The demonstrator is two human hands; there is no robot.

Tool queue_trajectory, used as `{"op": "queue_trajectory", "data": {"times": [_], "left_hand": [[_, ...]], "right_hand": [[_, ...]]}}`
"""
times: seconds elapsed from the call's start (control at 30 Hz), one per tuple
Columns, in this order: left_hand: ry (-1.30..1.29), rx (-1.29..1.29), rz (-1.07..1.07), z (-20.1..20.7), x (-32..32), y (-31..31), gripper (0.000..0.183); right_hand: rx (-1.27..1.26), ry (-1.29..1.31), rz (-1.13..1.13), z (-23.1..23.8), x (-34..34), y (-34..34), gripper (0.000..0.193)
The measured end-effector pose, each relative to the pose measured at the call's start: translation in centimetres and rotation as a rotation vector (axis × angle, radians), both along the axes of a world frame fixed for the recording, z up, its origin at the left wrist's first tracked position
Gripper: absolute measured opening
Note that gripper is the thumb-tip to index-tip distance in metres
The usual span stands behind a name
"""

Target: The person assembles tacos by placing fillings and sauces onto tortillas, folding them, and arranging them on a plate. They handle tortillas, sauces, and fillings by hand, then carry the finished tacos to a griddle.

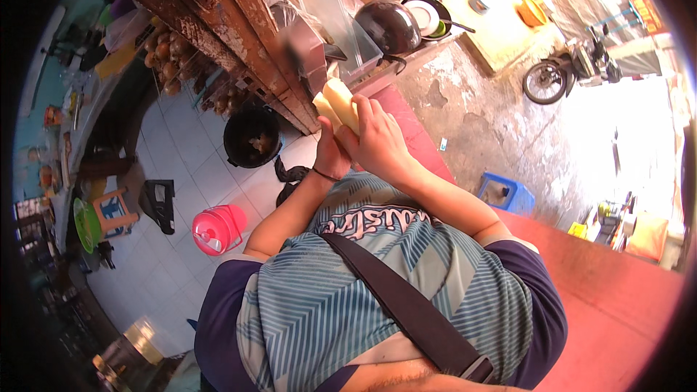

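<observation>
In front of my chest, both hands are closed around a pale yellow, long, rounded piece of food (337,96) whose exact kind I cannot make out. It shows two lobes side by side, split or folded along its length. My left hand (332,152) holds it from the left and below, the thumb pointing up. My right hand (377,134) wraps its right side, fingers curled over it. The hands are close together near the lower ends of the piece. Just beyond it stands a clear plastic case (334,14) on a counter.
A dark round pot (388,25) and a pan (425,11) sit on the counter. Left of a wooden post (239,36) are hanging onions (167,54), a black bin (252,138) and a pink bucket (219,229). At right are a blue stool (507,192) and a motorbike (573,72).
</observation>
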State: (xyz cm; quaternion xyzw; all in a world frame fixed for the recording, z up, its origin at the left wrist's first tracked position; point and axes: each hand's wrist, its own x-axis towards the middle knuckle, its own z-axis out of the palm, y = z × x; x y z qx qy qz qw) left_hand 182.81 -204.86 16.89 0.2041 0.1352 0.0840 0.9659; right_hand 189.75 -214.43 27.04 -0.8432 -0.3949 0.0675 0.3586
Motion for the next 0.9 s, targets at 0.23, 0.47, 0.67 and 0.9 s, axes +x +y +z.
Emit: {"op": "queue_trajectory", "data": {"times": [0.23,0.47,0.67,0.9], "left_hand": [[-0.041,-0.060,0.162,1.2,3.9,-0.6,0.090],[-0.090,0.030,0.444,-5.7,5.5,-2.9,0.084],[0.022,0.045,0.913,-11.4,6.4,-11.1,0.088],[0.151,-0.036,1.249,-10.1,4.5,-20.4,0.088]], "right_hand": [[-0.061,-0.247,0.173,-1.0,5.2,2.3,0.037],[0.202,0.221,0.595,-6.4,11.8,2.7,0.035],[0.466,0.333,0.759,-11.0,20.8,3.6,0.029],[0.947,0.072,1.109,-6.0,23.4,13.8,0.033]]}}
